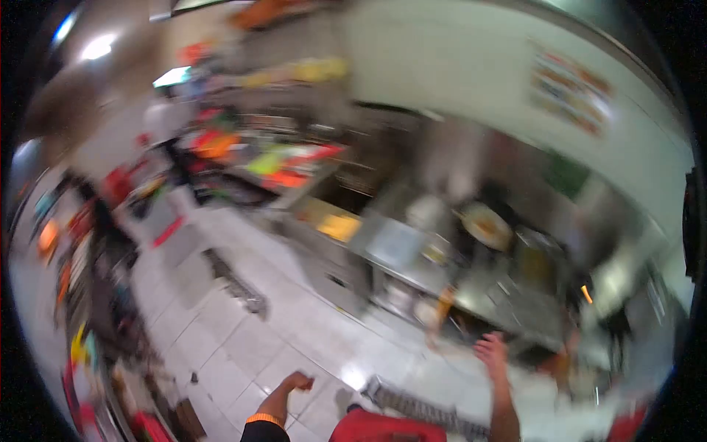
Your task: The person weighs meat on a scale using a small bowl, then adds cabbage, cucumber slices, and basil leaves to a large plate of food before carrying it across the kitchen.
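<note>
Low in the frame, my left hand point(298, 381) hangs over the white tiled floor, an orange band at its dark sleeve; its fingers look curled, but blur hides whether anything is in them. My right hand point(491, 349) is raised in front of the steel counter point(479, 298), fingers apart and nothing in them. Neither hand appears to touch anything. On the counter beyond are a pale tray point(396, 241) and a round pan or bowl with yellowish contents point(486, 225).
A drain grate point(423, 407) crosses the floor near my feet, another point(236, 283) lies farther left. Crowded shelves point(96, 295) line the left side. A person in a white top point(166, 118) stands at the back left. A small flame point(586, 294) shows at right.
</note>
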{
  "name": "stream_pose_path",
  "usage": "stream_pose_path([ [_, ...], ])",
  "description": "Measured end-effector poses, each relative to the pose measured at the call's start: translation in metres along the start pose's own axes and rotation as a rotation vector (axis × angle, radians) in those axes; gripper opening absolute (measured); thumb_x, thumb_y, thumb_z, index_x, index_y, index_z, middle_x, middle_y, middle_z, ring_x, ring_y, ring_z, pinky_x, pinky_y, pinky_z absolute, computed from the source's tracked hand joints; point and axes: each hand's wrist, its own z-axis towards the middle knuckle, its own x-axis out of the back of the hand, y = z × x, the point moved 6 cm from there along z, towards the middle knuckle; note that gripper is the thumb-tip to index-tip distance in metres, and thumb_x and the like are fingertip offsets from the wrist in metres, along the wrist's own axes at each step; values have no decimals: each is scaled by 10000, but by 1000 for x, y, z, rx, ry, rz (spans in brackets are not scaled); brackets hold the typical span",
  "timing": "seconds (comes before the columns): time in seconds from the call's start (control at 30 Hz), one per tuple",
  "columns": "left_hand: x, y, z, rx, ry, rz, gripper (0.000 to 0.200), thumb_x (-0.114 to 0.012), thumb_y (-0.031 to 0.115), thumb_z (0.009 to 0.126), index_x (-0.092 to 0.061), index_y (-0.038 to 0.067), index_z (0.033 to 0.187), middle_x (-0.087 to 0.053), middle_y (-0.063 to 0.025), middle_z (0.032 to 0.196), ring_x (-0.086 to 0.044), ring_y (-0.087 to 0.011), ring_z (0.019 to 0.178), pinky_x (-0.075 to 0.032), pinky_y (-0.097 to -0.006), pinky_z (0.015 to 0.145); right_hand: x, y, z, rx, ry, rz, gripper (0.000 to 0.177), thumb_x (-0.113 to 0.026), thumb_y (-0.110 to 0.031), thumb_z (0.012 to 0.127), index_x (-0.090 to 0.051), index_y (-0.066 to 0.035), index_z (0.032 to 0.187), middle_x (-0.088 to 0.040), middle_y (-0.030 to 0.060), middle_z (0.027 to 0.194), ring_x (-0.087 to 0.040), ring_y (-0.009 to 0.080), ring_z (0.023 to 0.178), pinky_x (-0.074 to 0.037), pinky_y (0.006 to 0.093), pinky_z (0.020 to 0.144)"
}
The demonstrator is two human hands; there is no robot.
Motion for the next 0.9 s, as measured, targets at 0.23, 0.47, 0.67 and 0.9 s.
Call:
stream_pose_path([
  [0.23,345,124,64,701,949,187,431,-514,381,873,-519,-11,694,-559,-78,606,-443,-196,538,-390,-365,536,-114,-111,215,11,-297,304,494,-549,-431,836,-530,-15,1101,-579,158,1026,-560,283,948,-443,394,831],
  [0.47,207,75,-68,1214,1157,-747,351,-548,367,860,-624,24,848,-600,-36,714,-579,-125,667,-465,-253,581,-49,-64,294,-236,296,-317,380,-541,-350,865,-522,-15,1044,-557,96,905,-548,221,816,-442,325,712],
  [0.67,101,88,-153,1491,795,-926,381,-587,347,828,-615,-18,934,-636,-87,980,-598,-187,891,-424,-328,876,-189,-121,183,926,395,-891,201,-528,-209,881,-541,-12,920,-511,61,767,-486,162,690,-394,282,607],
  [0.9,86,27,-242,1424,1000,-1008,277,-497,220,882,-566,-1,1035,-624,-124,933,-635,-207,800,-486,-289,730,-426,-2,117,479,-610,-824,121,-518,-66,847,-580,4,924,-544,-10,716,-456,63,621,-410,216,572],
])
